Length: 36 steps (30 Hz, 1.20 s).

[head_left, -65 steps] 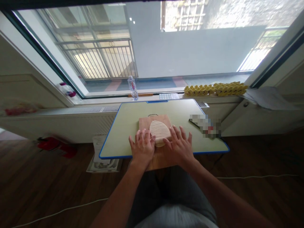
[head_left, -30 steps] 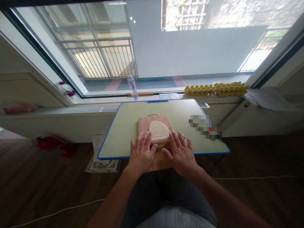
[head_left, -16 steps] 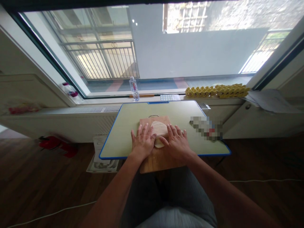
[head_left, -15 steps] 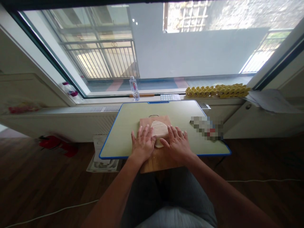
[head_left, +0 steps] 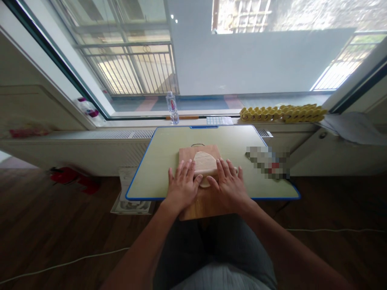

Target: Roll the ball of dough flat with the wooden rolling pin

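A flattened round of pale dough [head_left: 204, 160] lies on a wooden cutting board [head_left: 198, 206]. Across the dough runs a light wooden rolling pin [head_left: 206, 172], seen between my hands, with its right end just showing past my fingers. My left hand [head_left: 183, 183] rests flat over the pin's left part, fingers stretched out. Over the right part lies my right hand [head_left: 228, 181], its fingers also extended and slightly spread. Both thumbs point inward above the near part of the dough. The pin's left end is hidden under my left hand.
The board overhangs the near edge of a blue-rimmed table [head_left: 148, 169]. A pixelated item [head_left: 267, 163] lies at the right. On the windowsill stand a clear bottle [head_left: 172, 108] and a yellow wavy row [head_left: 281, 113]. A red fire extinguisher [head_left: 74, 180] is on the floor.
Both hands have moved slightly toward me relative to the board, still on the rolling pin. More of the pin shows between them. The camera view has shifted a little.
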Available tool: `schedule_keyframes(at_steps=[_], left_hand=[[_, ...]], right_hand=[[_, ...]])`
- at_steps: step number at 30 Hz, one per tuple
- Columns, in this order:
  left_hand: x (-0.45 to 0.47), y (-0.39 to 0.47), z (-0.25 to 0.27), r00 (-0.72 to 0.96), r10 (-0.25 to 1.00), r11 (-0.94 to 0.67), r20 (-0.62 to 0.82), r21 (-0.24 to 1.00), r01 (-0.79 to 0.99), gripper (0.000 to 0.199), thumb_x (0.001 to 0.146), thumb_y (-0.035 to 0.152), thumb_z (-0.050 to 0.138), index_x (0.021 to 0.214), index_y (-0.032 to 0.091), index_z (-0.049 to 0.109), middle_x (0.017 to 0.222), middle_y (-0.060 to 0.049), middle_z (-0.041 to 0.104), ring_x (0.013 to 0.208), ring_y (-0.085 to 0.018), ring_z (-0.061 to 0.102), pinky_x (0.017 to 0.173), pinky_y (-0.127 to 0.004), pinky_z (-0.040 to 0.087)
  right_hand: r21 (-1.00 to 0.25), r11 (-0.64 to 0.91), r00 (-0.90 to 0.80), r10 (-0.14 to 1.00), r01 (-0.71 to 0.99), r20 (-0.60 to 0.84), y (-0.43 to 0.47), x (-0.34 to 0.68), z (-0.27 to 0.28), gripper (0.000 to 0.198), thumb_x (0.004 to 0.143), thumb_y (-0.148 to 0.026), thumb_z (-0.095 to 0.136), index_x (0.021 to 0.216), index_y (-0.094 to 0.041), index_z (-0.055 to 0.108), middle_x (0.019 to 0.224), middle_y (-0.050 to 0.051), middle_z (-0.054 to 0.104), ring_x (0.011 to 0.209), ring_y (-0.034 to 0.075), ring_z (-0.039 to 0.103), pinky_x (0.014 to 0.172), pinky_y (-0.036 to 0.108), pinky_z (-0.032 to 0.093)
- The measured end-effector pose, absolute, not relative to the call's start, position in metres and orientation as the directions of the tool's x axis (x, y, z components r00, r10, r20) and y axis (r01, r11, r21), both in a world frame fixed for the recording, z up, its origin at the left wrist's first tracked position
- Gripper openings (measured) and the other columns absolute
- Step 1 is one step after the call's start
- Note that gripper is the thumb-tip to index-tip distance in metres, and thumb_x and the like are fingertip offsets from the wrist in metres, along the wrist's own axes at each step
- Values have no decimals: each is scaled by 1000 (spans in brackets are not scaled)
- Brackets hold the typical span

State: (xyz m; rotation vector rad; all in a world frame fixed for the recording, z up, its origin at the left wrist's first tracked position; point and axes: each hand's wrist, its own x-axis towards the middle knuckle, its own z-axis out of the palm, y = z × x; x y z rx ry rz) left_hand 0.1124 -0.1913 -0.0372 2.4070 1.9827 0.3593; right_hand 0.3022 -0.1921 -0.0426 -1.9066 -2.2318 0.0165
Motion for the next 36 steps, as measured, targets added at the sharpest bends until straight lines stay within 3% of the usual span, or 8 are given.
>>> schedule_keyframes(at_steps=[5, 12, 16, 23, 29, 36], left_hand=[[113, -144, -26, 139, 988, -148, 61, 169, 974, 62, 109, 53, 23, 164, 30, 38, 174, -3, 30, 162, -31, 23, 128, -71, 15], [116, -132, -22, 120, 990, -132, 79, 175, 976, 62, 109, 53, 21, 162, 29, 42, 174, -5, 32, 161, -31, 25, 128, -71, 14], [116, -169, -30, 144, 979, -167, 142, 166, 972, 62, 109, 50, 26, 165, 24, 37, 171, -8, 38, 160, -30, 30, 129, -67, 18], [111, -227, -45, 208, 952, -236, 224, 105, 966, 65, 109, 48, 31, 167, 19, 31, 171, -12, 36, 161, -30, 29, 130, -61, 21], [113, -187, -35, 171, 972, -197, 159, 162, 967, 64, 109, 50, 27, 166, 21, 35, 171, -8, 37, 160, -30, 29, 130, -65, 19], [116, -115, -20, 118, 993, -119, 18, 198, 973, 64, 108, 55, 18, 161, 31, 45, 172, -4, 35, 161, -32, 27, 128, -70, 15]], right_hand=[[-162, 126, -120, 992, 979, 46, -147, 294, -24, 78, 108, -62, 16, 167, -13, 31, 173, 15, 28, 160, 34, 22, 126, 68, 13], [-163, 123, -122, 992, 979, 19, -131, 291, -16, 77, 109, -58, 18, 165, -8, 34, 173, 17, 27, 160, 36, 21, 125, 69, 15], [-152, 135, -122, 988, 979, 91, -165, 296, -28, 75, 109, -58, 22, 166, -10, 31, 172, 16, 30, 160, 33, 24, 126, 66, 16], [-115, 232, -200, 951, 966, 238, -228, 309, -56, 73, 109, -55, 25, 167, -10, 31, 173, 15, 26, 162, 31, 17, 129, 58, 13], [-141, 175, -148, 972, 974, 181, -186, 302, -44, 71, 109, -54, 24, 167, -14, 31, 173, 14, 30, 161, 31, 22, 128, 62, 14], [-177, 137, -122, 988, 975, 93, -106, 291, -25, 76, 109, -58, 15, 164, -10, 36, 171, 14, 33, 159, 33, 26, 126, 68, 13]])
